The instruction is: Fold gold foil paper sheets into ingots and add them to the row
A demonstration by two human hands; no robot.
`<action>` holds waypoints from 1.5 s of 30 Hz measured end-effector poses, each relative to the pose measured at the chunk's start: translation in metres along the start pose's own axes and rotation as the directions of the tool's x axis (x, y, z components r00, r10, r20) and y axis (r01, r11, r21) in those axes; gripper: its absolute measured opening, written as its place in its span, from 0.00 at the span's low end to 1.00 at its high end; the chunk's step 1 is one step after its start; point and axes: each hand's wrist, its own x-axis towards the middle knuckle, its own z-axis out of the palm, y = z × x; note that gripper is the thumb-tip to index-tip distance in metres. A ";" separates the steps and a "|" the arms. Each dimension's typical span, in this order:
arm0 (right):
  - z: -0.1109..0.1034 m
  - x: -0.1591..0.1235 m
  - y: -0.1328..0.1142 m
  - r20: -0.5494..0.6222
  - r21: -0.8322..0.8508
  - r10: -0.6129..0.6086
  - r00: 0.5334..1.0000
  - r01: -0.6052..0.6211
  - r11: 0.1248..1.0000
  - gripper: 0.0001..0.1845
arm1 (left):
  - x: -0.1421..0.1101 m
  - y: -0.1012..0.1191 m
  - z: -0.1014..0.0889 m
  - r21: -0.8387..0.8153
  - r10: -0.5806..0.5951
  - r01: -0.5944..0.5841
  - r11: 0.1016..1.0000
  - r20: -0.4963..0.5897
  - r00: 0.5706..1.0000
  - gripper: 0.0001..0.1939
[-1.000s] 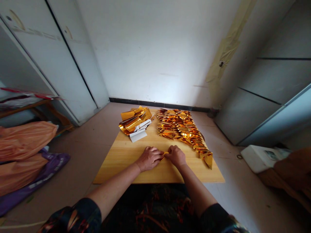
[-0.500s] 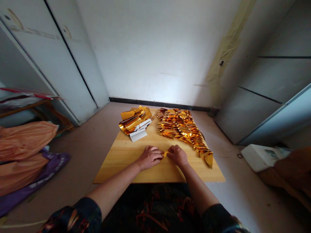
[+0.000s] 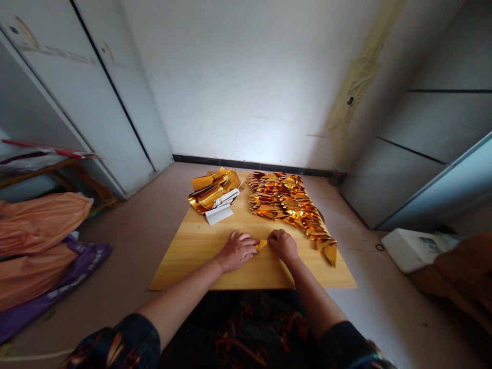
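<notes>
Between my hands a small piece of gold foil paper [image 3: 262,245] lies on the wooden board [image 3: 180,261], mostly covered by my fingers. My left hand [image 3: 239,250] rests on the board with its fingertips on the paper's left end. At the other end, my right hand [image 3: 283,244] has its fingers curled and pinches the paper's edge. Beyond my left hand sits a loose stack of gold foil sheets [image 3: 209,195], with a white folded sheet [image 3: 219,214] at its front. Rows of folded gold foil pieces [image 3: 279,197] spread over the board's right side.
The board's far end lies near the white wall [image 3: 238,92]. A grey cabinet [image 3: 107,92] stands at the left and a grey fridge-like unit [image 3: 418,133] at the right. Orange and purple bags [image 3: 42,220] lie on the left floor; a white box [image 3: 407,248] is at the right.
My right hand has shifted slightly to the right, and a little more of the gold foil paper shows between the hands. My left hand stays almost in place.
</notes>
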 end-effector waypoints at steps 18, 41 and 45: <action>0.004 0.012 -0.016 0.210 0.074 -0.321 0.923 0.312 0.947 0.09 | -0.008 -0.004 0.003 -0.109 -0.115 0.108 0.988 -0.061 0.991 0.05; 0.005 0.014 -0.015 0.189 0.173 -0.225 0.956 0.193 0.966 0.10 | -0.005 -0.015 0.008 -0.177 -0.230 0.232 0.957 0.030 0.973 0.06; 0.002 0.020 -0.009 0.197 0.181 -0.235 0.952 0.200 0.963 0.12 | -0.005 -0.016 0.011 -0.181 -0.216 0.215 0.960 0.012 0.976 0.05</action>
